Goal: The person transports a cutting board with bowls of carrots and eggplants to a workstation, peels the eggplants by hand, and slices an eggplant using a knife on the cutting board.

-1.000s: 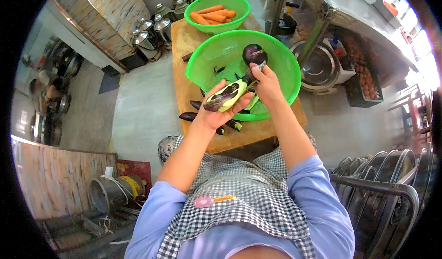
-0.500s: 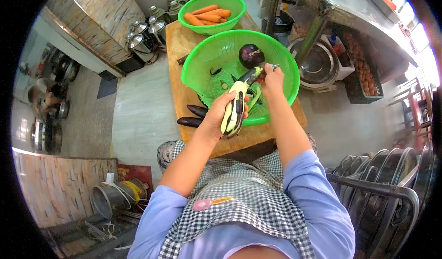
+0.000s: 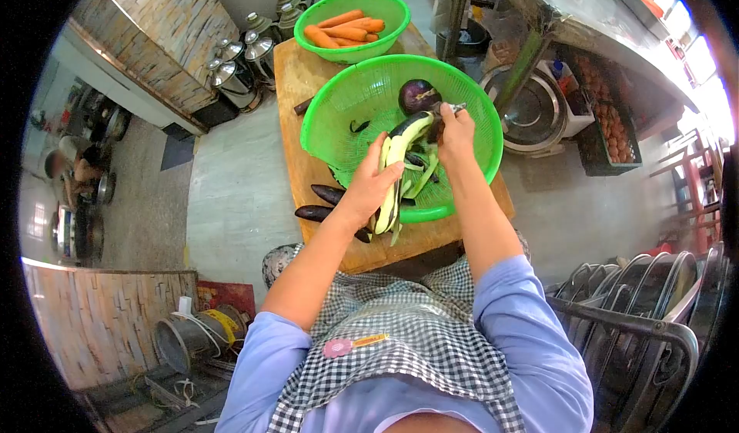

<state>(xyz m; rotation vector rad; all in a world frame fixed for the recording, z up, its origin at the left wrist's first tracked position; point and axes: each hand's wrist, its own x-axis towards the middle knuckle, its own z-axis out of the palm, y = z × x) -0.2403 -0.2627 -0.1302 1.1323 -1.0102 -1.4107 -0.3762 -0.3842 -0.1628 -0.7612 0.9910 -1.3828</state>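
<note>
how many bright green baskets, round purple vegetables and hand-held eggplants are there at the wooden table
Bright green baskets: 2
Round purple vegetable: 1
Hand-held eggplant: 1, in the left hand
Total: 4

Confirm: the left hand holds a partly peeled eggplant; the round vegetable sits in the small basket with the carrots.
Not quite: the head view shows the round vegetable in the large basket, not with the carrots. The left hand does hold a partly peeled eggplant.
</note>
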